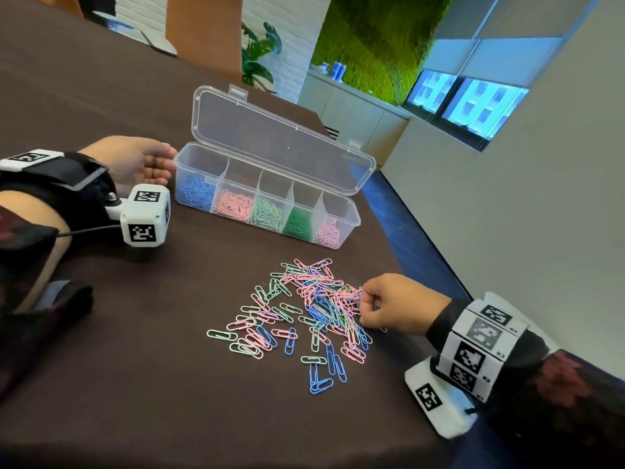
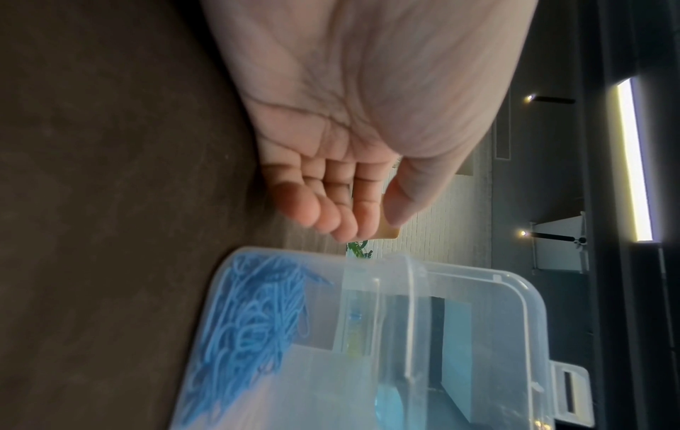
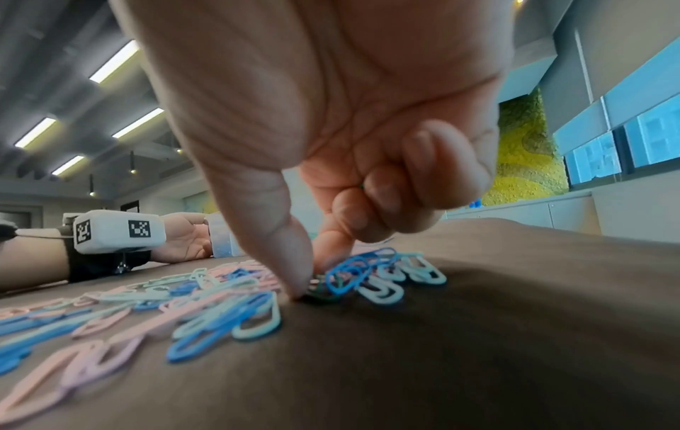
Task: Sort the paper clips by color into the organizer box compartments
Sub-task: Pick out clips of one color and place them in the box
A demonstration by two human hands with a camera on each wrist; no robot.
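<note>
Left hand [image 1: 135, 160] lies on the table [image 1: 142, 350], palm up, fingers loosely bent, holding nothing; fingertips just beside the left end of the box [image 1: 341, 231]. Box clear plastic, lid [image 1: 270, 137] standing open at the back. Five compartments, left to right: blue, pink, pale green, dark green, pink clips. Bare dark tabletop lies between box and pile, and more in front of the pile. Pile of clips [image 1: 297, 316] near the table's right edge [image 1: 426, 265]. Right hand [image 1: 399, 306] at the pile's right side, thumb and forefinger pressed down on a dark green clip [image 3: 323, 293], other fingers curled in. No brand readable; wrist bands [image 1: 473, 346] show square codes with the small labels R4, R3, R2.
</note>
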